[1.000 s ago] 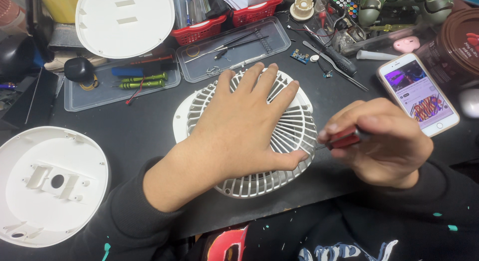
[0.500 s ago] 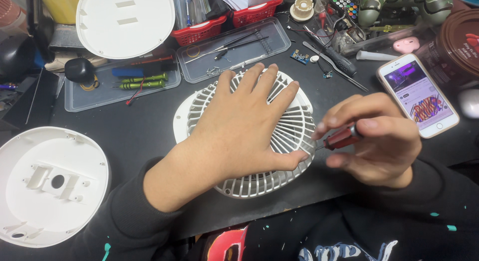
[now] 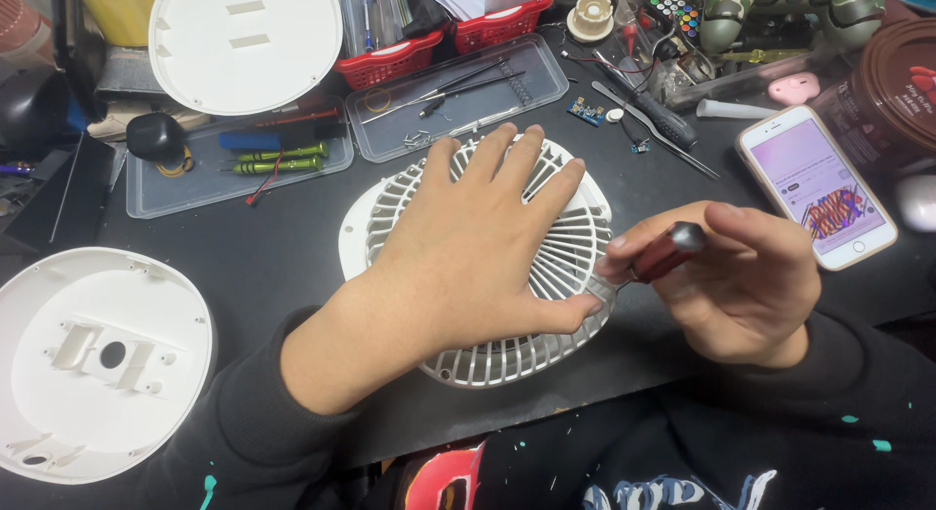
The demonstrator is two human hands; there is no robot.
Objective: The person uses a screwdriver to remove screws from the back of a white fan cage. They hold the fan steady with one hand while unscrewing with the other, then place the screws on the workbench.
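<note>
The white fan grille [image 3: 546,349] lies mid-tabletop [image 3: 263,247], pinned flat by the open left hand [image 3: 478,247]. Right of it, the right hand [image 3: 746,286] pinches a red-handled screwdriver [image 3: 668,254] at its rim (probably light, brittle ribs; hold by the rim).

Head camera looks steeply down, close over the workbench [image 3: 244,266].

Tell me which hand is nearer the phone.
Right. The right hand, gripping a red-handled screwdriver, sits just left of the phone; the left hand lies flat on the white fan grille, farther away.
</note>
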